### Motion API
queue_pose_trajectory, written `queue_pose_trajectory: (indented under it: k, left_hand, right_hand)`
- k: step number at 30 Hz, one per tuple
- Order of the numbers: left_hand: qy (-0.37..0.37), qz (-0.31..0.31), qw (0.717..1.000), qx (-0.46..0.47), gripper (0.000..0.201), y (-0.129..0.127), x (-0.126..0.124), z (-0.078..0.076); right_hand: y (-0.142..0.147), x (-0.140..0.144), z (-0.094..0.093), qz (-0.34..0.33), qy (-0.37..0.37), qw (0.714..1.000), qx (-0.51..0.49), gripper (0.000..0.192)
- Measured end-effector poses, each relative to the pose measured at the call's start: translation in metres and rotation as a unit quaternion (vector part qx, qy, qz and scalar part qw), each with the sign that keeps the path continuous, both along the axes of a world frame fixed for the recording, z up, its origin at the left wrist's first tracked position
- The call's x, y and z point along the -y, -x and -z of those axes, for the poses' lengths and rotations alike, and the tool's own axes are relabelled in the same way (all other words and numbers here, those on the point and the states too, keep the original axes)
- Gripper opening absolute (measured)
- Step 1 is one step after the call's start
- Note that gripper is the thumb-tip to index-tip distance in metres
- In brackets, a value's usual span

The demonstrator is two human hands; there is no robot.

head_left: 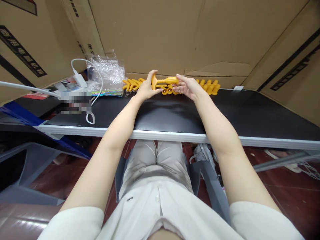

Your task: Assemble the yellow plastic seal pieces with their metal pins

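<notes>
At twelve o'clock on the black counter (175,113), the left hand (146,87) and right hand (186,86) each close fingers on one end of a yellow plastic piece (165,81). More yellow pieces (208,86) lie at three o'clock of it, a bubble-wrap bag (106,71) at nine.

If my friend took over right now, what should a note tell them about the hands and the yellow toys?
Left hand: grips the flared end of a yellow toy piece.
Right hand: fingers on its other end; piece held just above the black table.
Piles: loose yellow pieces on the left, another yellow group on the right, a few below the hands.
Done or left: can't tell from this view.
</notes>
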State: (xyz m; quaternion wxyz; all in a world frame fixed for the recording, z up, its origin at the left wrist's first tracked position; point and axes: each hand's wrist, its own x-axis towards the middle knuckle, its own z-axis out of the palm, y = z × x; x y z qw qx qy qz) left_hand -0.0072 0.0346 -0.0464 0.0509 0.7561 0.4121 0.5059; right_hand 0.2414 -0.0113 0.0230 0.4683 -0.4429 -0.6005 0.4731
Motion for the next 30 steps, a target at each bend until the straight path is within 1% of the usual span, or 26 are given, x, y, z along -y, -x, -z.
queue_pose_trajectory:
  k: [2, 3, 5, 7, 9, 10, 13, 15, 16, 19, 23, 25, 30]
  left_hand:
    - [0.020, 0.003, 1.000, -0.003, 0.101, 0.002, -0.003, 0.002]
    - [0.031, 0.002, 0.999, -0.008, 0.104, 0.003, -0.003, 0.003]
    - [0.056, -0.003, 0.998, -0.025, 0.103, 0.004, 0.001, 0.001]
    - [0.084, -0.015, 0.995, -0.044, 0.096, 0.003, 0.009, -0.003]
    - [0.111, -0.021, 0.992, -0.051, 0.090, 0.001, 0.018, -0.008]
    - [0.118, -0.020, 0.992, -0.049, 0.087, -0.001, 0.022, -0.010]
    - [0.124, -0.021, 0.991, -0.038, 0.082, -0.005, 0.030, -0.015]
    - [0.129, -0.026, 0.991, -0.033, 0.080, -0.006, 0.033, -0.016]
    - [0.133, -0.027, 0.990, -0.030, 0.080, -0.007, 0.033, -0.017]
    - [0.139, -0.024, 0.990, -0.020, 0.075, -0.008, 0.035, -0.017]
    - [0.140, -0.034, 0.989, -0.034, 0.064, -0.009, 0.036, -0.018]
    - [0.140, -0.043, 0.988, -0.048, 0.062, -0.010, 0.037, -0.019]
    - [0.147, -0.058, 0.984, -0.083, 0.059, -0.009, 0.038, -0.021]
  right_hand:
    - [-0.003, -0.012, 0.004, 0.019, -0.025, 0.999, -0.026, 0.041]
    - [-0.005, -0.020, 0.007, 0.033, -0.043, 0.998, -0.038, 0.042]
    - [-0.010, -0.040, 0.014, 0.063, -0.094, 0.992, -0.055, 0.045]
    - [-0.016, -0.060, 0.024, 0.100, -0.171, 0.979, -0.048, 0.049]
    - [-0.021, -0.073, 0.033, 0.137, -0.251, 0.958, 0.003, 0.051]
    - [-0.023, -0.076, 0.038, 0.150, -0.278, 0.948, 0.045, 0.051]
    - [-0.023, -0.073, 0.048, 0.179, -0.317, 0.909, 0.202, 0.043]
    - [-0.021, -0.067, 0.053, 0.188, -0.327, 0.877, 0.297, 0.039]
    - [-0.020, -0.064, 0.054, 0.188, -0.329, 0.863, 0.335, 0.041]
    - [-0.016, -0.060, 0.057, 0.182, -0.326, 0.827, 0.420, 0.053]
    - [-0.012, -0.056, 0.056, 0.190, -0.306, 0.776, 0.518, 0.050]
    - [-0.011, -0.051, 0.055, 0.187, -0.281, 0.765, 0.549, 0.056]
    - [-0.009, -0.038, 0.050, 0.161, -0.183, 0.773, 0.586, 0.077]
